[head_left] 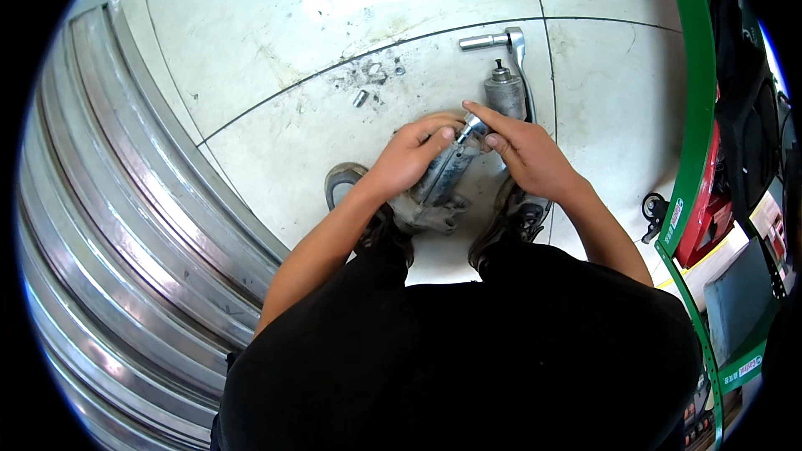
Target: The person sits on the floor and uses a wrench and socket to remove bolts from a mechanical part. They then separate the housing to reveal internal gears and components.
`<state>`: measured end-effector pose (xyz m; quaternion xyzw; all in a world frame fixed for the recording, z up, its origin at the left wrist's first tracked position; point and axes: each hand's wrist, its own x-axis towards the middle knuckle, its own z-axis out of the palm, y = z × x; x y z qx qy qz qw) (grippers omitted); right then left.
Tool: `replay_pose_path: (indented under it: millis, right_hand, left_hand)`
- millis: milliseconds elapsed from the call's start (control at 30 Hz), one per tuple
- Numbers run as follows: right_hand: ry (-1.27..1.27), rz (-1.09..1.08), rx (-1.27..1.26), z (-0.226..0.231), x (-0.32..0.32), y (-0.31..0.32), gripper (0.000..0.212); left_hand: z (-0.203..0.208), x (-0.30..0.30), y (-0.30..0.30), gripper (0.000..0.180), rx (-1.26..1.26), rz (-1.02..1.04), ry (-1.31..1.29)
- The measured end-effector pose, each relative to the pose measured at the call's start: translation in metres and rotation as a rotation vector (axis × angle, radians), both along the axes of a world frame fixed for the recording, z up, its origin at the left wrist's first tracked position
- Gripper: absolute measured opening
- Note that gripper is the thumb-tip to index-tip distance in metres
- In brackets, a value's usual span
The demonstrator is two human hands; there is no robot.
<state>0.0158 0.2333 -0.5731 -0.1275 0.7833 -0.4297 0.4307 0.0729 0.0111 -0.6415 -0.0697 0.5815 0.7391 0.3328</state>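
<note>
Near the white floor tile's (pixel 288 146) right edge, left hand (pixel 403 159) curls fingers around the grey cylindrical metal motor (pixel 444 174), while right hand (pixel 533 154) pinches a silver metal socket (pixel 473 124), seemingly fitting it, which needs straight alignment.

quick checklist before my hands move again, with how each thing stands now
1. Metal part sits between the shoes: ok.
2. Right hand is at the silver tool: ok.
3. Left hand is at the part's upper end: ok.
4. Tool's tip fully seated: cannot tell, view too small.
5. Floor free of loose bits: not ok, small metal pieces lie ahead.
6. Ratchet seems within reach: ok.
</note>
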Motion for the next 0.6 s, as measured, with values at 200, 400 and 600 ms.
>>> replay_pose_path:
  millis: [200,400,600]
  right_hand:
    - [0.144,0.037,-0.034,-0.013,0.001,0.005,0.051]
    - [-0.070,0.087,0.019,-0.009,-0.010,0.006,0.051]
    - [0.038,0.235,0.305,0.032,-0.018,-0.016,0.049]
  left_hand:
    - [0.006,0.012,0.016,0.077,-0.362,-0.171,0.396]
    - [0.004,0.011,0.014,0.065,-0.367,-0.191,0.452]
    - [0.005,0.014,0.025,0.058,-0.452,-0.136,0.463]
